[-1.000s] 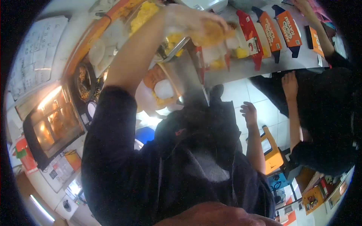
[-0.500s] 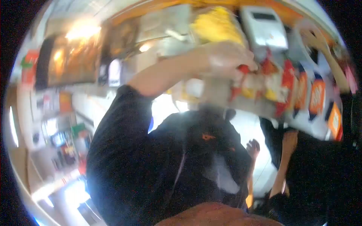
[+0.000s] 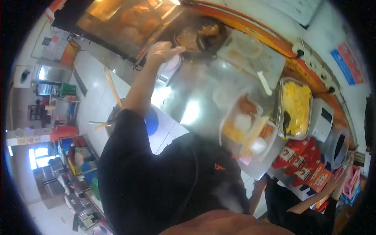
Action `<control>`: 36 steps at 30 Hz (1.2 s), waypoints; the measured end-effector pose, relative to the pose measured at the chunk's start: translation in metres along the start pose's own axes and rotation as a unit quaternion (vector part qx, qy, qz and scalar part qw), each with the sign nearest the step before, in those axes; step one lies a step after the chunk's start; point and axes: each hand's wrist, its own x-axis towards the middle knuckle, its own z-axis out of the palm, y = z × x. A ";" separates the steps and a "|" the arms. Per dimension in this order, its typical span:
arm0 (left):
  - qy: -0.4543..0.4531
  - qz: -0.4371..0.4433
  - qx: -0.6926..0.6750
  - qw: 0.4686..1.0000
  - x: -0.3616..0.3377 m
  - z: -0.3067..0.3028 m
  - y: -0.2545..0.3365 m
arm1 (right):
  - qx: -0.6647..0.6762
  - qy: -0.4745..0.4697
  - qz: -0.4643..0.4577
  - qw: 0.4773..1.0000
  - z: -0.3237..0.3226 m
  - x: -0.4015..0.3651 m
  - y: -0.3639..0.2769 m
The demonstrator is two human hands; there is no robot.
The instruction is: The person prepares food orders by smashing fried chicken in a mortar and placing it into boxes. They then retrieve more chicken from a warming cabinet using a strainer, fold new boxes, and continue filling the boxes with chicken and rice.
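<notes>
My left hand (image 3: pixel 161 52), in a clear glove, is at the upper left over a white rounded device (image 3: pixel 169 70) on the metal counter (image 3: pixel 199 86). One finger stretches toward a round dark pan (image 3: pixel 197 37) of browned food. The rest of its fingers are partly hidden, and nothing shows in its grasp. My right hand (image 3: pixel 260 183), bare, hangs low beside my dark shirt, its fingers too small to read. Open food containers (image 3: pixel 248 125) hold a white item, yellow pieces and browned food.
A tray of yellow food (image 3: pixel 295 107) with a black utensil stands right of a board (image 3: pixel 250 53) and a white-handled knife (image 3: pixel 264 83). Red-and-white packages (image 3: pixel 299 162) lie near a co-worker's forearm (image 3: pixel 309 203). A lit glass cabinet (image 3: pixel 125 21) occupies the upper left.
My left hand has moved left, from beside the red packages to the white device. The view has turned, bringing the pan and more of the counter into sight.
</notes>
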 end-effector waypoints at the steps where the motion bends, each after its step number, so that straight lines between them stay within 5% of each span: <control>1: -0.014 0.065 0.039 0.997 0.036 0.012 -0.005 | 0.050 0.005 0.047 0.998 0.019 -0.013 -0.031; 2: 0.132 0.109 -0.043 0.984 0.058 0.034 0.001 | 0.101 0.011 0.095 0.990 0.029 -0.025 -0.055; 3: 0.096 0.117 -0.097 0.984 0.100 0.056 -0.001 | -0.104 -0.028 0.092 0.990 0.030 -0.029 -0.050; 4: 0.096 0.121 -0.108 0.982 0.125 0.056 0.009 | -0.108 -0.018 0.087 0.990 0.038 -0.041 -0.073; 6: -0.031 0.189 -0.100 0.976 0.163 0.052 0.037 | 0.057 0.151 0.179 0.970 0.063 -0.092 -0.144; 10: -0.054 0.224 -0.151 0.961 0.247 0.109 0.075 | 0.051 0.229 0.256 0.938 0.072 -0.168 -0.161; 13: -0.059 0.304 -0.090 0.947 0.269 0.145 0.092 | 0.013 0.197 0.271 0.942 0.063 -0.215 -0.129; 14: -0.056 0.254 -0.070 0.963 0.260 0.135 0.094 | -0.044 0.178 0.244 0.952 0.057 -0.231 -0.102; 15: -0.051 0.205 -0.048 0.976 0.257 0.129 0.095 | -0.064 0.159 0.341 0.924 0.042 -0.244 -0.059; 18: -0.085 0.286 -0.071 0.952 0.278 0.141 0.096 | -0.174 0.085 0.337 0.921 0.050 -0.265 -0.036; 21: 0.000 0.400 -0.064 0.914 0.402 0.271 0.090 | -0.210 0.077 0.310 0.924 0.064 -0.269 -0.056; 22: -0.050 0.354 -0.225 0.906 0.368 0.230 0.084 | -0.224 0.067 0.303 0.924 0.060 -0.269 -0.048; 23: -0.085 0.304 -0.386 0.867 0.326 0.180 0.078 | -0.235 0.064 0.300 0.922 0.058 -0.271 -0.044; 24: -0.026 0.229 -0.543 0.807 0.343 0.209 0.077 | -0.244 0.061 0.296 0.921 0.057 -0.274 -0.042; 25: -0.238 0.190 -0.517 0.800 0.362 0.182 0.065 | -0.257 0.059 0.290 0.920 0.054 -0.276 -0.037; 26: -0.263 0.103 -0.689 0.667 0.352 0.182 0.058 | -0.270 0.051 0.288 0.917 0.050 -0.281 -0.030; 28: -0.365 0.152 -0.814 0.426 0.312 0.145 0.045 | -0.308 0.031 0.271 0.911 0.039 -0.289 -0.008; 29: -0.367 0.151 -0.810 0.432 0.294 0.124 0.046 | -0.334 0.017 0.253 0.908 0.031 -0.293 0.008; 31: -0.363 0.112 -0.882 0.279 0.255 0.087 0.061 | -0.404 -0.021 0.179 0.897 0.009 -0.300 0.052; 32: -0.373 0.114 -0.876 0.282 0.233 0.073 0.064 | -0.451 -0.043 0.111 0.884 -0.001 -0.302 0.085; 34: -0.351 0.256 -0.882 0.182 0.181 0.055 0.084 | -0.475 -0.129 0.185 0.851 0.003 -0.286 0.086; 36: -0.309 0.302 -0.885 0.177 0.154 0.058 0.108 | -0.497 -0.267 0.178 0.806 0.009 -0.267 0.093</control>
